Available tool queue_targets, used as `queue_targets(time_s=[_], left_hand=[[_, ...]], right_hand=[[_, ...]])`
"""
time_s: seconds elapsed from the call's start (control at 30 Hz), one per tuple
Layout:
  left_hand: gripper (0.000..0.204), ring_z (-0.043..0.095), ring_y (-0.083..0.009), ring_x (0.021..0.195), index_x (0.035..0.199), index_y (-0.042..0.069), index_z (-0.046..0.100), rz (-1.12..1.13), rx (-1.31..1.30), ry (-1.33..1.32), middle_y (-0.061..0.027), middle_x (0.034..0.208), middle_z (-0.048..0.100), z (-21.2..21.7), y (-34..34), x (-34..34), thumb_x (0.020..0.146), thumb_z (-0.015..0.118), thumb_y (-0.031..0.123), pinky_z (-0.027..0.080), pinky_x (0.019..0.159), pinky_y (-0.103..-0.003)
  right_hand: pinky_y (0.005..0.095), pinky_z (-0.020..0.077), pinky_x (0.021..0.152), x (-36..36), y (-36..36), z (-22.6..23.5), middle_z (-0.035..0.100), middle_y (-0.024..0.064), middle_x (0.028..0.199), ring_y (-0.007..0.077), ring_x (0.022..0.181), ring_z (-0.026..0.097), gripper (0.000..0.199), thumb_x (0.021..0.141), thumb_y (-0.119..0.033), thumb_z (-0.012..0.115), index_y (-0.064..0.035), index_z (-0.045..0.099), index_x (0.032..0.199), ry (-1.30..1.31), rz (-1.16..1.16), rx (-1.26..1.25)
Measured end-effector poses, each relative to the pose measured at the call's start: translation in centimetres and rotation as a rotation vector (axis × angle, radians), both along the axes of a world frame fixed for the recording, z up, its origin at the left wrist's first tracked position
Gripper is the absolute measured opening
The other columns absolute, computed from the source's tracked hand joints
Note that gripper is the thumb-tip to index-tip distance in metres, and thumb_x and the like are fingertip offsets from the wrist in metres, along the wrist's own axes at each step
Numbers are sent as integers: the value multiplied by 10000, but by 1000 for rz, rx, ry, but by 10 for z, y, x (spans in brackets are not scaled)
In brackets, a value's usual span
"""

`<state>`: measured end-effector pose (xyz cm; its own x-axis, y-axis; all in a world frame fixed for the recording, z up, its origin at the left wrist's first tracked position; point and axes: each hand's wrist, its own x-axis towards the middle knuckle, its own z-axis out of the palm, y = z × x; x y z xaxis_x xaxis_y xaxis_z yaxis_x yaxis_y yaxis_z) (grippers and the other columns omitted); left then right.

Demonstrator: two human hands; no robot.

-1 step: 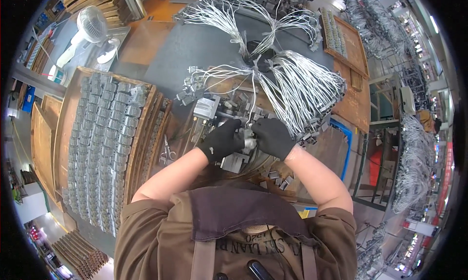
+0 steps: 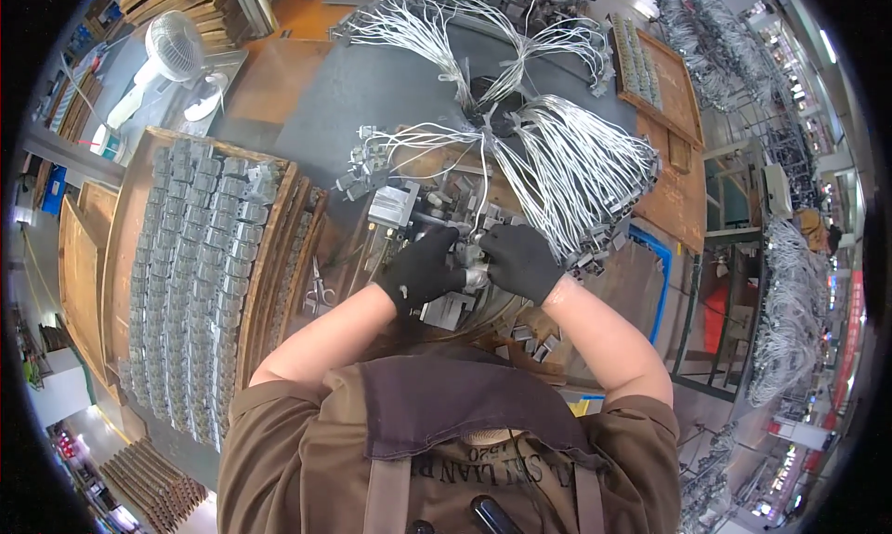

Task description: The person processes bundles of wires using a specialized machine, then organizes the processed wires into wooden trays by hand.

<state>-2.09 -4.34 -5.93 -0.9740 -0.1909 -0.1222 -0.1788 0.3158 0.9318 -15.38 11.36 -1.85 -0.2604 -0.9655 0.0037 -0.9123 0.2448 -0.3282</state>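
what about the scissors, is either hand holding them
No, the scissors lie apart, between the left hand and the wooden tray, with the right hand farther off.

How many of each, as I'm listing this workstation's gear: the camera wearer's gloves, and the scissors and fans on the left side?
Black gloves: 2
Pairs of scissors: 1
White fan: 1
Total: 4

- Part (image 2: 477,276): small, pale grey, between left hand (image 2: 426,272) and right hand (image 2: 523,263).
- Wire (image 2: 484,188): white, slightly curved, running down between both hands.
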Motion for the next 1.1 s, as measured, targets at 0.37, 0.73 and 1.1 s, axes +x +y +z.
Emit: queue_targets(time_s=[0.37,0.73,1.1], left_hand=[[445,590,-370,972,1180,66,525,-15,-347,-69,-181,1016,583,-9,-4,-19,822,694,267,476,794,-434],[390,632,-369,933,1093,61,505,63,-262,-78,-164,1024,640,-16,-5,-36,830,687,285,489,781,-435],[469,584,-157,779,1126,-16,536,232,146,126,-101,927,613,27,7,16,783,742,228,499,708,-324]], right_hand=[[455,499,644,-3,-28,-13,649,124,765,326,723,645,204,679,-132,632,-112,682,876,89,-11,163],[439,458,695,-3,-14,-26,585,119,791,316,794,577,235,609,-197,708,-82,641,803,33,-324,-73],[414,490,837,-73,70,-12,660,187,1050,352,965,631,461,805,-418,639,-78,647,1116,-178,-629,-86]])
